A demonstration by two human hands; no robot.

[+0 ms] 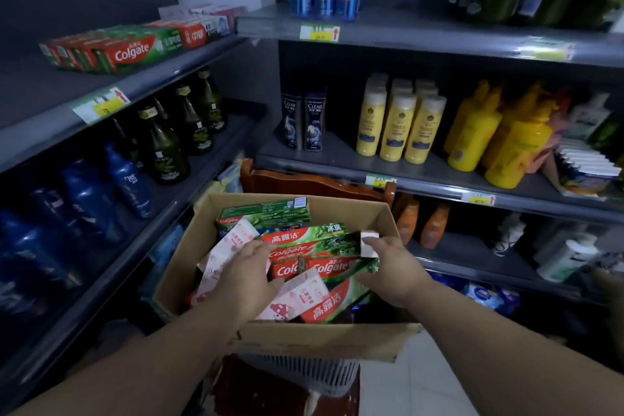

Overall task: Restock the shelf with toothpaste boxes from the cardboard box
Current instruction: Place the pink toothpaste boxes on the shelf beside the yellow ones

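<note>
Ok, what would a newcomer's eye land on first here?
The open cardboard box at centre, crammed with toothpaste boxes. The left hand rests on the pink boxes in it while the right hand grips a green Colgate box by its end. Beyond, bright yellow bottles stand on the right middle shelf.

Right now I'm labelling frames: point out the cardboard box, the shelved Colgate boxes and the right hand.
cardboard box (320,339): head view, near wall.
shelved Colgate boxes (131,51): head view, front box's logo.
right hand (391,275): head view, back of hand.
</note>
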